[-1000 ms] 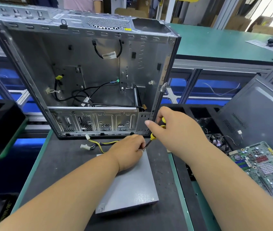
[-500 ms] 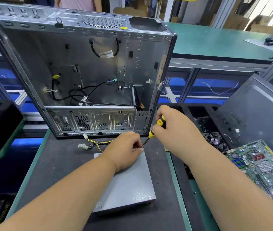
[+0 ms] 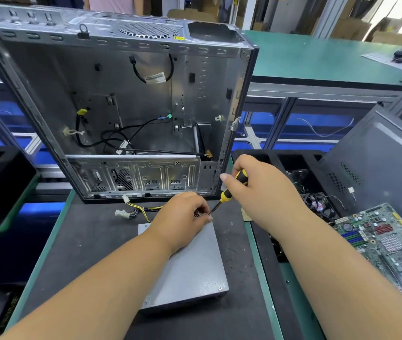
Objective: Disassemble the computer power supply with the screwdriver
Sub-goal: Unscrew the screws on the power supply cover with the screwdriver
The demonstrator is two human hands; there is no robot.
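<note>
Single head view, close above bench (image 3: 92, 241), facing forward and down.

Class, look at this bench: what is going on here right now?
A person is taking apart a grey power supply lying flat on the bench. The right hand grips a yellow-and-black screwdriver, its tip at the unit's far edge. The left hand rests on the unit there, fingers curled by the tip. An empty computer case stands behind.

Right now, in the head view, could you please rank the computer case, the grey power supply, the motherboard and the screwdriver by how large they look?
1. computer case
2. power supply and motherboard: similar, both partly hidden or cut off, so unranked
3. screwdriver, mostly inside the right hand
</note>
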